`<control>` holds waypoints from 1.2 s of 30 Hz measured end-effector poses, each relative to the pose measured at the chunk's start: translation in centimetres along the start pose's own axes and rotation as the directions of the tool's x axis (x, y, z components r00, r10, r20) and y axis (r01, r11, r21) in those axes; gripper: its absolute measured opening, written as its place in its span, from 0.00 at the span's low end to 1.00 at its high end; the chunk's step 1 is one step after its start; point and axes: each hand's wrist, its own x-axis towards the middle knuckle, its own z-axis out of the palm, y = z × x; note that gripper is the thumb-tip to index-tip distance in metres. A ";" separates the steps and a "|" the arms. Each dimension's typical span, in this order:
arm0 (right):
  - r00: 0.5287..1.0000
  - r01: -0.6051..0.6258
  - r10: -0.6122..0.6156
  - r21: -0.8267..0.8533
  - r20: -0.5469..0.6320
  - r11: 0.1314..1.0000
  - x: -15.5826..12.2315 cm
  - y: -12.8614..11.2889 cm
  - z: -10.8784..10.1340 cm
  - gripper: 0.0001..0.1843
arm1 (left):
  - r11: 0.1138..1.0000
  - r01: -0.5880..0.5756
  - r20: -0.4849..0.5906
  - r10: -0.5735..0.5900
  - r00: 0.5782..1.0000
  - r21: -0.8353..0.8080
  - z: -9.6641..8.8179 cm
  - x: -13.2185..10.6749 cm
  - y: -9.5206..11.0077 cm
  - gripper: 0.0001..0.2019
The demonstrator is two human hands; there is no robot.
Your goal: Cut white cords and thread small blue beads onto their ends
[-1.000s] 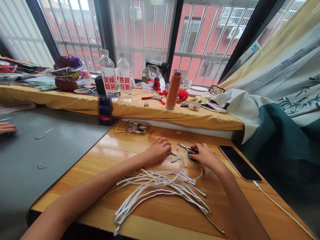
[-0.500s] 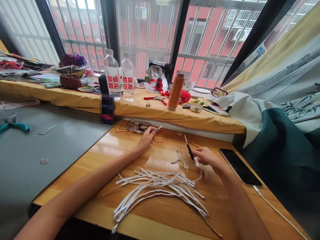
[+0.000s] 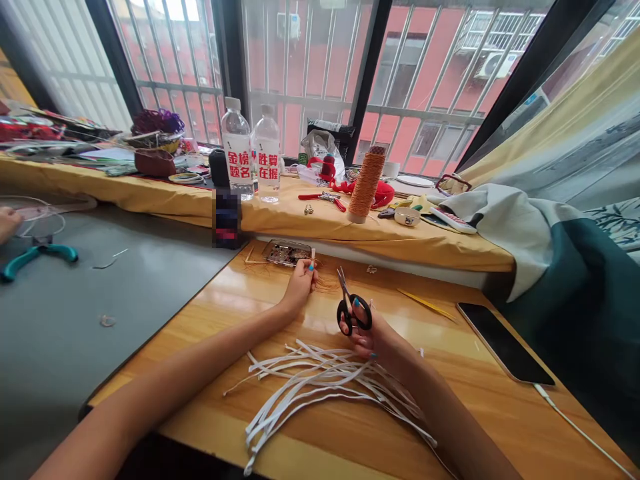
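Right hand (image 3: 367,333): your fingers grip small black-handled scissors (image 3: 350,308), frame centre.
Left hand (image 3: 301,280): your fingers pinch a short white strip (image 3: 313,256).

On the desk (image 3: 490,400) a pile of strips (image 3: 325,383) lies just below the right hand (image 3: 373,333), whose fingers (image 3: 357,313) sit in the scissors (image 3: 353,308). The left hand (image 3: 300,283) rests further back and to the left, touching a small tray (image 3: 285,252). A phone (image 3: 505,341) lies well to the right of both; a spool (image 3: 367,185) and two bottles (image 3: 253,157) stand beyond on the sill.
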 end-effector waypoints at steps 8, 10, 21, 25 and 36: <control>1.000 0.017 -0.016 -0.102 0.015 0.995 0.9 1.1 0.2 0.27 | 0.976 -0.183 0.244 0.150 0.958 0.120 0.6 -1.8 0.8 0.09; 0.999 0.029 -0.027 -0.092 0.025 0.995 1.2 1.0 0.7 0.27 | 0.974 -0.186 0.233 0.153 0.960 0.128 0.4 -1.8 0.9 0.09; 0.987 0.149 -0.140 -0.123 0.077 0.981 6.4 -0.7 4.4 0.24 | 0.967 -0.212 -0.015 0.216 0.976 0.141 -2.1 0.7 2.7 0.04; 0.982 0.185 -0.178 -0.141 0.058 0.973 8.9 -1.0 6.2 0.23 | 0.949 -0.195 -0.099 0.225 0.969 0.246 -4.9 2.1 3.4 0.04; 0.982 0.153 -0.141 -0.089 0.129 0.984 13.5 1.1 12.2 0.23 | 0.989 0.047 -0.209 -0.017 0.978 0.143 -11.6 0.9 2.4 0.05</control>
